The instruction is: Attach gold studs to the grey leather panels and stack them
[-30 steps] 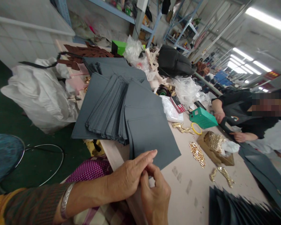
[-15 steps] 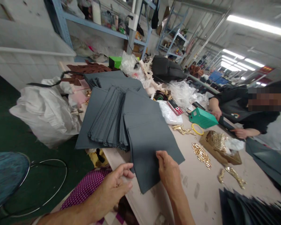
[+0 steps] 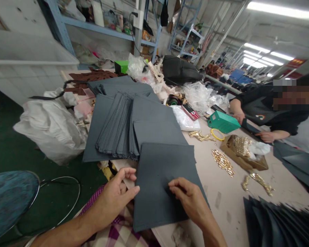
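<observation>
A grey leather panel (image 3: 159, 171) lies at the near edge of the table, partly over my lap. My left hand (image 3: 115, 197) grips its left edge, thumb on top and fingers curled beneath. My right hand (image 3: 189, 199) rests on the panel's middle, fingertips pinched against the surface. Just beyond the panel a fanned stack of the same grey panels (image 3: 126, 127) covers the table's left part.
Gold metal fittings (image 3: 222, 161) lie scattered right of the panel, by a cardboard tray (image 3: 247, 161), a green box (image 3: 222, 121) and a yellow ring (image 3: 217, 134). Another person's hands (image 3: 266, 136) work at the right. More dark panels (image 3: 278, 219) lie at the near right. White sacks (image 3: 51, 127) stand left.
My hands parted from each other and took one grey panel off the stack, drawing it toward me to the table's near edge.
</observation>
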A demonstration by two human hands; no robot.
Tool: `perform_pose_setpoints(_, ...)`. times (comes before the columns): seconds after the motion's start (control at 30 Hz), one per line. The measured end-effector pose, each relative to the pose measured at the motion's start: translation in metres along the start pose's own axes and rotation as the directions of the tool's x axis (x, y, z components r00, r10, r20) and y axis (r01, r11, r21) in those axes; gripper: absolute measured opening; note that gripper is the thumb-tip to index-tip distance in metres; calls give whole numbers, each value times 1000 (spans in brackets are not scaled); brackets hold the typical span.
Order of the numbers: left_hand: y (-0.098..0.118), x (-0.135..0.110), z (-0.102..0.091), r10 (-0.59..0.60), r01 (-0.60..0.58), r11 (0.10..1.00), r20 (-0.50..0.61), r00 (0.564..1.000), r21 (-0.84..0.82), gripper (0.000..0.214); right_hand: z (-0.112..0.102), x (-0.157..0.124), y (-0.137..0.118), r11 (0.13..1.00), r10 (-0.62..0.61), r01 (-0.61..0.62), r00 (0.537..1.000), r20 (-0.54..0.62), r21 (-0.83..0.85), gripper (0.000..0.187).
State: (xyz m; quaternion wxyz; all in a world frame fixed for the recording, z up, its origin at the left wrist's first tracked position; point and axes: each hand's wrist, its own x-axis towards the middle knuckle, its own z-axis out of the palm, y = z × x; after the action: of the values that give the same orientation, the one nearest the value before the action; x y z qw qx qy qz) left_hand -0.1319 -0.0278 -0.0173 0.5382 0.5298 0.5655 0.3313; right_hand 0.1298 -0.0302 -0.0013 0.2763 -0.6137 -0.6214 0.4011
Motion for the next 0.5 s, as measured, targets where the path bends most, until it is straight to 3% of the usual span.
perform_pose_setpoints(0.1, -3, -1, -3, -19, 20, 998, 8, 1000, -54, 42, 9, 12, 4, 995, 38, -28, 993, -108, 94, 20)
perform_pose_setpoints(0.17, -2, -2, -3, -39, 51, 987, 81, 996, -152, 38, 13, 19, 5, 978, 89, -65, 989, -115, 196, 24)
perform_pose_setpoints(0.27, 6, 1, 2, -13, 103, 939, 267, 964, -327, 31, 16, 25, 5, 936, 145, -116, 987, -66, 331, 29)
perform_pose_setpoints(0.37, 19, 8, 12, 49, 164, 875, 420, 906, -456, 44, 18, 26, 0, 902, 166, -152, 986, 1, 404, 29)
perform_pose_setpoints(0.5, 32, 22, 27, -63, 319, 835, 499, 864, -448, 53, 21, 25, -7, 895, 153, -145, 988, 15, 423, 27)
